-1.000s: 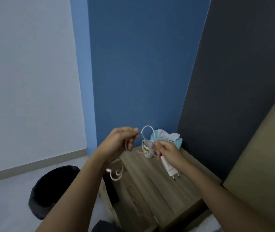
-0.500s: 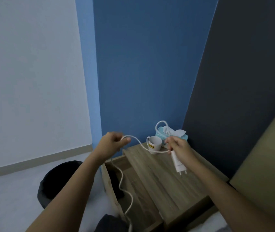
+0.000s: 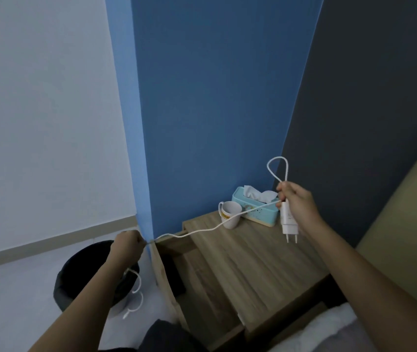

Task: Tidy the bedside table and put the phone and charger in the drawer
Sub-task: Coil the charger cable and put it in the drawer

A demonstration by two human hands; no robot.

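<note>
My right hand (image 3: 297, 208) grips the white charger plug (image 3: 288, 222) above the wooden bedside table (image 3: 253, 262), prongs pointing down, with a loop of cable standing above my fist. The white charger cable (image 3: 197, 231) stretches left from it to my left hand (image 3: 127, 246), which is closed on the cable left of the table. The cable's loose end (image 3: 135, 298) dangles below that hand. The drawer (image 3: 197, 283) is pulled open below the tabletop, and a dark flat thing (image 3: 177, 275), perhaps the phone, lies at its back.
A white mug (image 3: 230, 214) and a teal tissue box (image 3: 253, 209) stand at the table's back by the blue wall. A black bin (image 3: 88, 273) sits on the floor to the left. Bedding (image 3: 329, 334) lies at the lower right.
My hands have moved far apart, pulling the cable out nearly straight. The left hand went left and down past the table's edge. The right hand rose with the plug.
</note>
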